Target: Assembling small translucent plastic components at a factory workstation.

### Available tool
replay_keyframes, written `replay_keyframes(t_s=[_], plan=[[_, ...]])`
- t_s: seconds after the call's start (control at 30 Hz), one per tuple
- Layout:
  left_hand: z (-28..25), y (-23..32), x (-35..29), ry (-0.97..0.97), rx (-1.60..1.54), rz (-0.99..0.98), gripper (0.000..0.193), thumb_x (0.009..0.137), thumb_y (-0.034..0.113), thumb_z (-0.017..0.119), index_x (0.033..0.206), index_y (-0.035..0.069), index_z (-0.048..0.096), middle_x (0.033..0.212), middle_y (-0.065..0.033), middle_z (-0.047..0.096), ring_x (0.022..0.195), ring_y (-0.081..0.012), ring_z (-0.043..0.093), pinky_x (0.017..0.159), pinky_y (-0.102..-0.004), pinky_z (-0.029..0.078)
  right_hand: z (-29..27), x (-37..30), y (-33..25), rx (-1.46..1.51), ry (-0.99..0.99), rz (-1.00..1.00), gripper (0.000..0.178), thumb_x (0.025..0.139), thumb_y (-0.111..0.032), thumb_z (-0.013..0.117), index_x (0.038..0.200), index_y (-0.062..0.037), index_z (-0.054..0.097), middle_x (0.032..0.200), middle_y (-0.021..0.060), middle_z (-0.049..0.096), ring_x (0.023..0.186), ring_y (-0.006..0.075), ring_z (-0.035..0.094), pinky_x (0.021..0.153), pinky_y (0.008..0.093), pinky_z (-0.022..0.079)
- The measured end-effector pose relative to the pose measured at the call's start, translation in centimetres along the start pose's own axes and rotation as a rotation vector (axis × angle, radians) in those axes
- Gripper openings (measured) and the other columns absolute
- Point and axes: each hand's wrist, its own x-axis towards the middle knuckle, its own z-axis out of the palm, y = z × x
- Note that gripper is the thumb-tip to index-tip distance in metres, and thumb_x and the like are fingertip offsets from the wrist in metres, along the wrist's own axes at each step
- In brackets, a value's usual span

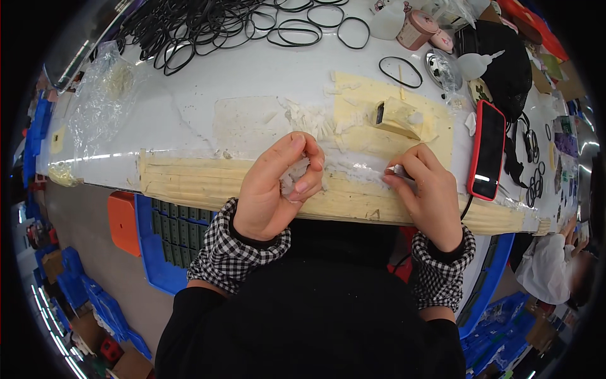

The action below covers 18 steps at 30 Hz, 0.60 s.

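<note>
We see small, whitish translucent flakes in the palm of the left hand, its fingers curled around them near the yellowish, tape-covered table edge. The right hand pinches a tiny pale piece between thumb and forefinger; we cannot tell its exact shape. Beyond, we see a beige, dark-ended block on a yellow sheet, a red-framed black phone and thin black loops.

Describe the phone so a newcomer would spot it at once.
On the white table, find the yellow sheet, then look right, beyond the right hand. The phone lies there, its dark screen framed in bright red, unlike the black loops farther right.
</note>
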Motion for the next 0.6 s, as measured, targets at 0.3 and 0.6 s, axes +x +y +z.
replay_keyframes(t_s=[0.3,0.6], plan=[[2.3,-1.3,0.1,0.082,0.222,-0.126,0.015,0.093,0.014,0.058,0.101,0.002,0.055,0.077,0.0032,0.052,0.06,-0.0025,0.037,0.052,-0.0162,0.03,0.9,0.0,-3.6,0.402,0.24,-0.016,0.012,0.077,0.001,0.068,0.081,-0.0007,0.057,0.074,0.0085,0.063,0.058,0.018,0.062,0.05,0.0256,0.045],[1.0,-1.3,0.1,-0.018,0.106,-0.184,0.015,0.097,0.02,0.052,0.092,0.006,0.053,0.072,0.0034,0.049,0.059,-0.0027,0.037,0.054,-0.0166,0.031,1.6,0.8,-4.6,0.431,0.193,-0.211,0.024,0.075,-0.018,0.076,0.082,-0.004,0.058,0.074,0.0048,0.06,0.057,0.0161,0.059,0.049,0.0276,0.045]])
